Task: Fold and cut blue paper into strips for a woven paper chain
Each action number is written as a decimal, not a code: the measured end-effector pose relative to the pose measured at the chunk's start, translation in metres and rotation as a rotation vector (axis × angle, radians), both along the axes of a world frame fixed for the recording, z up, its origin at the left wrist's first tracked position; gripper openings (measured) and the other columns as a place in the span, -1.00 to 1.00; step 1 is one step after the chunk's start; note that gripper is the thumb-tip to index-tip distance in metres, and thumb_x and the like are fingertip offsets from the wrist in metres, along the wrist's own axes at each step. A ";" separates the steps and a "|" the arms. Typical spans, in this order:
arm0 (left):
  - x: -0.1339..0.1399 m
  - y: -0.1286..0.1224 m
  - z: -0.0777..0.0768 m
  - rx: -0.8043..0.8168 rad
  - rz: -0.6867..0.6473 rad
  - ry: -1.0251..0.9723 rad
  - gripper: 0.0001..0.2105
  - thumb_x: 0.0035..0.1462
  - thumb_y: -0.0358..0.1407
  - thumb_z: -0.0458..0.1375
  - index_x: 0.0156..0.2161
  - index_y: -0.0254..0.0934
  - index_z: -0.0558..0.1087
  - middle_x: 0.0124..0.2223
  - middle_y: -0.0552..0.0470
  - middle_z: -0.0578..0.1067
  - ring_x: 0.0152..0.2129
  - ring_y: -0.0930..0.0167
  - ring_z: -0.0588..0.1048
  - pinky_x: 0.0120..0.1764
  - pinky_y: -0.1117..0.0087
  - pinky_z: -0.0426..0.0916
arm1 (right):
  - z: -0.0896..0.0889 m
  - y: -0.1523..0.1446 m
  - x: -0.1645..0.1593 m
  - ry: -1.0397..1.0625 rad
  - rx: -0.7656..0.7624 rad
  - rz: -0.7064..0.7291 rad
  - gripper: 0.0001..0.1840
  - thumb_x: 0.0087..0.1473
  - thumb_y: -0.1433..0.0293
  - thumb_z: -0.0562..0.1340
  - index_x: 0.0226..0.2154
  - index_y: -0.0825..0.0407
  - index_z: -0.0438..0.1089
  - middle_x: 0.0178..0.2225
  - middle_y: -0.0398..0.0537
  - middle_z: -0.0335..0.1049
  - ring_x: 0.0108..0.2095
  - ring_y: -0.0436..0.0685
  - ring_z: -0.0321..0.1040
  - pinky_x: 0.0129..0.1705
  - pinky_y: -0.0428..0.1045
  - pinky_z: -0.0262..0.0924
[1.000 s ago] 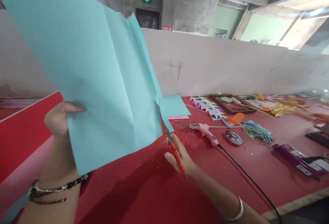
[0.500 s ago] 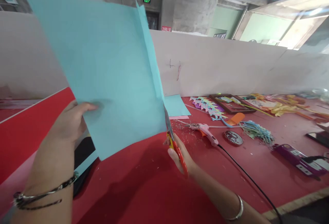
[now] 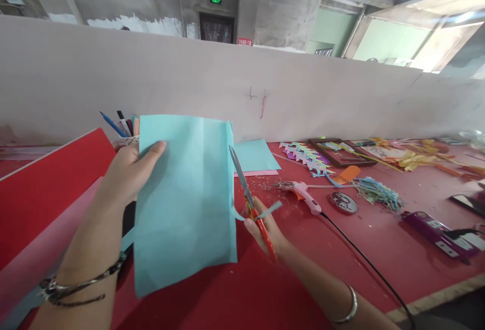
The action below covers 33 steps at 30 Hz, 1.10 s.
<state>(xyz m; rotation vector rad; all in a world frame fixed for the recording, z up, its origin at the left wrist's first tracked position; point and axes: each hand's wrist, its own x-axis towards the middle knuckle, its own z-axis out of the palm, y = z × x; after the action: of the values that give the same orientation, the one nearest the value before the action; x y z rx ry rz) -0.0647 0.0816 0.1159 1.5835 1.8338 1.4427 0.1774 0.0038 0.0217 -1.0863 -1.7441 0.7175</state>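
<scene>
My left hand (image 3: 131,168) grips a light blue sheet of paper (image 3: 185,193) near its left edge, thumb on the front face. The sheet hangs upright above the red table, and a narrow fold runs down its right edge. In my right hand (image 3: 265,226) is a pair of scissors (image 3: 244,183) with red and yellow handles. Their blades point up and left, close to the sheet's right edge, and look closed or nearly so. A thin blue paper strip (image 3: 271,210) curls past the scissors by my right fingers, its one end near the sheet.
A pink glue gun (image 3: 303,194) with a black cord lies to the right, by a round tin (image 3: 343,202) and a purple power strip (image 3: 439,234). Blue paper (image 3: 257,155) lies behind. Red board (image 3: 49,188) and a pen holder (image 3: 127,140) stand left.
My left hand has brought the sheet down and shifted its grip higher on the left edge. The scissors are tilted more to the left, and a thin strip now shows by my right hand.
</scene>
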 end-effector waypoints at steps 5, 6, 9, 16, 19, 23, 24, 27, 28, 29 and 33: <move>0.004 -0.008 0.016 0.026 0.180 0.130 -0.79 -0.07 -0.15 -0.01 -0.54 -0.24 0.29 -0.55 0.06 0.35 -0.48 0.25 0.43 -0.39 0.29 0.33 | 0.000 0.000 0.001 -0.024 -0.049 -0.053 -0.71 -0.03 0.12 0.06 -0.48 -0.01 0.05 -0.50 -0.17 0.04 -0.49 0.02 0.05 -0.44 -0.03 0.09; 0.004 -0.010 0.018 0.046 0.220 0.143 -0.81 -0.06 -0.17 -0.03 -0.55 -0.23 0.27 -0.56 0.06 0.33 -0.47 0.24 0.42 -0.37 0.27 0.33 | -0.001 0.001 0.002 -0.014 -0.061 -0.060 -0.71 -0.04 0.11 0.06 -0.46 -0.01 0.07 -0.49 -0.16 0.06 -0.47 0.03 0.08 -0.42 -0.02 0.11; -0.001 -0.015 0.023 0.122 0.320 0.143 -0.87 -0.08 -0.26 -0.05 -0.53 -0.24 0.25 -0.56 0.08 0.28 -0.48 0.26 0.40 -0.32 0.23 0.32 | 0.000 0.002 0.002 0.002 -0.080 -0.063 -0.70 -0.05 0.11 0.07 -0.41 0.00 0.11 -0.47 -0.14 0.12 -0.44 0.04 0.12 -0.39 -0.02 0.15; -0.006 -0.019 0.025 0.307 0.312 -0.215 -0.88 -0.20 -0.40 0.00 -0.46 -0.23 0.33 -0.49 0.14 0.34 -0.47 0.38 0.38 -0.36 0.36 0.32 | 0.019 -0.006 0.003 -0.196 -0.112 -0.164 -0.76 0.00 0.20 0.08 -0.49 -0.01 0.03 -0.48 -0.19 0.06 -0.47 0.00 0.07 -0.40 -0.04 0.13; -0.002 -0.018 0.026 0.376 0.233 -0.406 -0.88 -0.25 -0.44 -0.01 -0.50 -0.22 0.30 -0.47 0.16 0.39 -0.39 0.39 0.41 -0.37 0.41 0.33 | 0.015 -0.001 0.006 -0.231 -0.090 -0.199 -0.75 -0.03 0.20 0.08 -0.50 -0.02 -0.01 -0.50 -0.19 0.05 -0.48 0.01 0.06 -0.42 -0.03 0.12; 0.005 -0.023 0.028 0.382 0.284 -0.399 -0.87 -0.27 -0.41 -0.03 -0.52 -0.24 0.32 -0.39 0.13 0.47 -0.23 0.30 0.43 -0.33 0.33 0.34 | 0.006 0.006 0.010 -0.285 -0.003 -0.230 -0.73 -0.07 0.19 0.07 -0.50 -0.03 -0.06 -0.50 -0.19 0.02 -0.50 0.01 0.05 -0.45 -0.03 0.09; 0.007 -0.025 0.029 0.380 0.308 -0.386 -0.84 -0.25 -0.40 -0.03 -0.48 -0.25 0.36 -0.36 0.12 0.49 -0.20 0.26 0.42 -0.31 0.30 0.35 | 0.006 0.006 0.010 -0.309 0.016 -0.209 -0.73 -0.07 0.19 0.07 -0.50 -0.04 -0.06 -0.50 -0.19 0.01 -0.51 0.01 0.04 -0.46 -0.03 0.08; 0.013 -0.032 0.030 0.399 0.301 -0.328 -0.70 -0.11 -0.32 -0.02 -0.24 -0.29 0.44 -0.24 0.10 0.50 -0.11 0.24 0.39 -0.18 0.23 0.35 | 0.007 0.003 0.009 -0.393 0.040 -0.129 -0.75 -0.04 0.18 0.03 -0.48 -0.04 -0.07 -0.48 -0.18 0.00 -0.52 0.02 0.04 -0.49 -0.04 0.05; 0.015 -0.034 0.031 0.413 0.270 -0.298 -0.66 -0.06 -0.29 -0.01 -0.16 -0.29 0.43 -0.20 0.10 0.49 -0.09 0.26 0.38 -0.12 0.22 0.33 | 0.008 0.001 0.009 -0.422 0.035 -0.110 -0.73 -0.04 0.17 0.03 -0.48 -0.04 -0.08 -0.48 -0.18 0.00 -0.52 0.02 0.04 -0.50 -0.05 0.04; 0.017 -0.036 0.031 0.422 0.219 -0.264 -0.63 -0.03 -0.26 -0.01 -0.09 -0.28 0.40 -0.16 0.10 0.48 -0.06 0.27 0.36 -0.07 0.23 0.31 | 0.008 0.001 0.008 -0.448 0.025 -0.097 -0.70 -0.04 0.15 0.04 -0.48 -0.04 -0.09 -0.48 -0.18 0.00 -0.52 0.02 0.03 -0.50 -0.05 0.03; 0.026 -0.042 0.029 0.445 0.073 -0.283 -0.67 -0.11 -0.30 0.13 -0.15 -0.27 0.43 -0.18 0.07 0.49 -0.04 0.28 0.35 -0.10 0.31 0.36 | 0.005 0.003 0.007 -0.517 0.007 -0.075 -0.60 -0.09 0.07 0.10 -0.48 -0.04 -0.11 -0.48 -0.18 -0.01 -0.54 0.00 0.01 -0.53 -0.07 -0.01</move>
<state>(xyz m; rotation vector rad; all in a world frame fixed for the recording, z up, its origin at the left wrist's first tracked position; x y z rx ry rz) -0.0388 0.0395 0.1450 1.4044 1.4914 2.0991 0.1843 0.0065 0.0266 -1.4125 -2.1160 0.4008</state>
